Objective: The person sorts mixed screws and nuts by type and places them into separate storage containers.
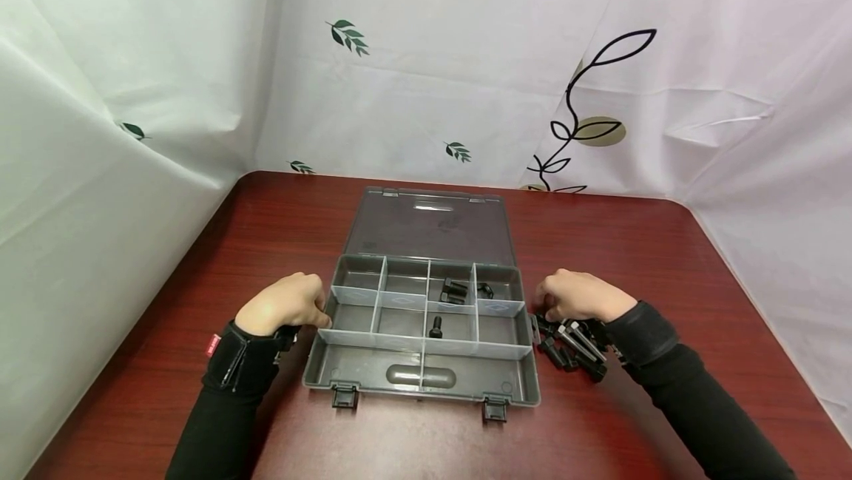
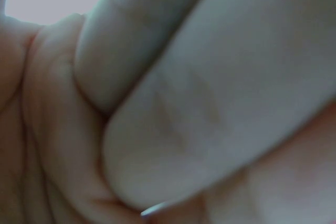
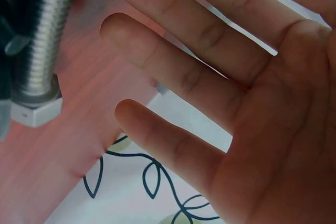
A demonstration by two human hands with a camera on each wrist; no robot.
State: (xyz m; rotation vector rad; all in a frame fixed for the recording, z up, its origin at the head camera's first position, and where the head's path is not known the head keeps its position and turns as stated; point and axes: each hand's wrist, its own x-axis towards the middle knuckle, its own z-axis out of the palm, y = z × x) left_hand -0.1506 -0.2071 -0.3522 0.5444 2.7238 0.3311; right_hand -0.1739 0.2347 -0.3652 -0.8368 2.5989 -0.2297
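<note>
A grey plastic storage box [image 1: 419, 396] lies with its lid folded back. My left hand [image 1: 286, 305] grips its left wall, thumb at the rim; the left wrist view is filled by curled fingers [image 2: 173, 129]. My right hand [image 1: 582, 295] hovers at the box's right side, over a pile of black and silver hex bolts [image 1: 582, 343]. In the right wrist view its fingers [image 3: 173, 66] are nearly straight, near a silver bolt [image 3: 44, 40]. Short black bolts [image 1: 454, 290] lie in the back row's third compartment, and one black bolt [image 1: 435, 327] stands in the compartment before it.
A small black piece [image 1: 484, 291] sits in the back-right compartment. The transparent grey lid [image 1: 433, 225] lies behind the box, and two black latches [image 1: 495, 410] hang at its front. White patterned cloth [image 1: 426, 58] encloses the reddish-brown table [image 1: 639, 243] behind and at both sides.
</note>
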